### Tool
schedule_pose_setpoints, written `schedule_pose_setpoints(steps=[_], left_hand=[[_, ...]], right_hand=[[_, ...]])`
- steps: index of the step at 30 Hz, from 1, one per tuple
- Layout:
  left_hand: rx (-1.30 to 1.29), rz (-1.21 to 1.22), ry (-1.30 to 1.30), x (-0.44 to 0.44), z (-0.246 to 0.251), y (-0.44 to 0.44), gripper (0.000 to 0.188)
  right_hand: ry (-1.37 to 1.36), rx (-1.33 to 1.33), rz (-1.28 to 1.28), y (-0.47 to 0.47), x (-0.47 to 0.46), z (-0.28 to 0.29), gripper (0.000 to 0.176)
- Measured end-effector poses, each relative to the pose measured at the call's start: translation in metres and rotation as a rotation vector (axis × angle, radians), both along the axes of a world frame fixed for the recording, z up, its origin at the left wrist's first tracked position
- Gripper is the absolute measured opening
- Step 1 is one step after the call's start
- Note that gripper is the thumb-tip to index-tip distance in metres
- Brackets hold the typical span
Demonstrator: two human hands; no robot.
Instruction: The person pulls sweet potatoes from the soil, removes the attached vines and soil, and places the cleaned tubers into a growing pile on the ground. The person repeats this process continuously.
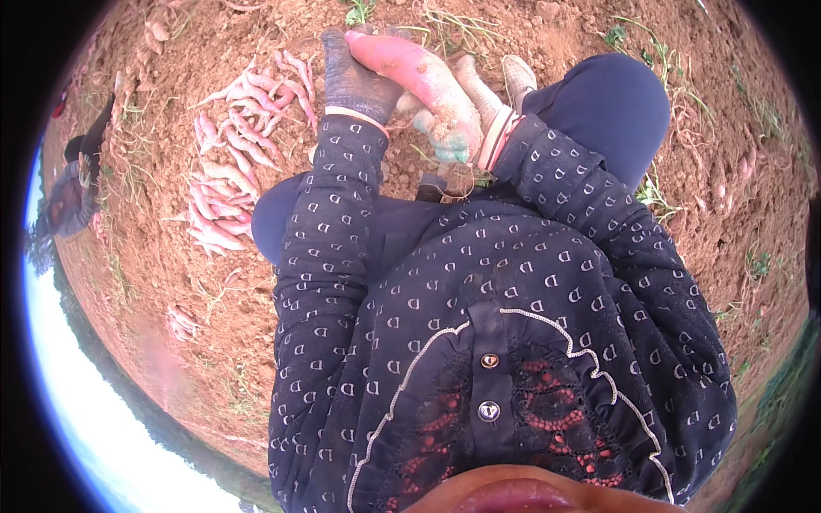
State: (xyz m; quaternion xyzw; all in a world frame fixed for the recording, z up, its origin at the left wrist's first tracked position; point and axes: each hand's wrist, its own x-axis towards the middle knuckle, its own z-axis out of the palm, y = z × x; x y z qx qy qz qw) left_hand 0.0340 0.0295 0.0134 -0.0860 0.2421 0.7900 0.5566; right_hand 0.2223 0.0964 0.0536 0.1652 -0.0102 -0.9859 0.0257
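A large pink sweet potato point(417, 70), with pale soil on its skin, is held between my two hands in front of my knees. At its narrow end is my left hand point(360, 80), in a dark, dirty glove, its fingers mostly hidden. My right hand point(474, 96), in a pale knit glove with green-coated fingertips, grips the thick end from the side and below. A heap of smaller pink sweet potatoes point(221, 205) lies on the soil beside my left knee, with more sweet potatoes point(263, 93) just beyond it.
Loose reddish-brown soil point(147, 269) surrounds me, strewn with vines point(462, 25) and leafy sprigs point(654, 195). A small cluster of thin sweet potatoes point(183, 322) lies farther left. Another person point(70, 192) is low to the ground at the far left. My bent right knee point(609, 115) stands beside my right forearm.
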Motion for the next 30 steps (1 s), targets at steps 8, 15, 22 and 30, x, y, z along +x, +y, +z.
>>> schedule_pose_setpoints(steps=[8,15,22,30], left_hand=[[-0.517,0.153,0.194,-0.005,0.002,0.000,0.021],[-0.322,0.142,0.153,-0.043,-0.032,-0.015,0.026],[-0.542,0.362,0.240,-0.036,-0.004,-0.016,0.024],[-0.526,0.529,0.597,-0.001,0.028,-0.010,0.036]], right_hand=[[-0.203,0.448,0.192,-0.006,-0.016,-0.012,0.048],[-0.463,0.829,-0.035,-0.014,-0.017,-0.021,0.042],[-0.337,1.467,0.204,-0.007,-0.018,-0.043,0.056],[-0.481,1.549,0.276,0.005,-0.016,-0.047,0.040]])
